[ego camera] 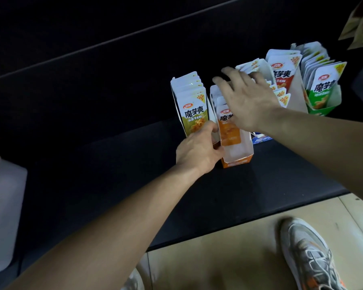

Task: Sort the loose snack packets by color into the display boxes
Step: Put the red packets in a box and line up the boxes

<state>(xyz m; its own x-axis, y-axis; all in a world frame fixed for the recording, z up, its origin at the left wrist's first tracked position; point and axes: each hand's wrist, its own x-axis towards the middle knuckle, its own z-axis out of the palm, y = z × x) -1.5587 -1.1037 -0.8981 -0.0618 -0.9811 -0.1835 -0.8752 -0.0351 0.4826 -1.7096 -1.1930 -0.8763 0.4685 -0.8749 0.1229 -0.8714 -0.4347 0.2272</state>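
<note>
Shelf, L hand grips box, R splayed

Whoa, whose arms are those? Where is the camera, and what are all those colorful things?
They belong to a person. The camera sits on their head, looking down, so you see both arms and a shoe. On the black surface stand display boxes holding yellow-green packets, red packets and green packets, plus a blue box, mostly hidden. The left hand holds the orange box by its side. The right hand hovers open above the orange packets. It is blurred, so touching is unclear.
</note>
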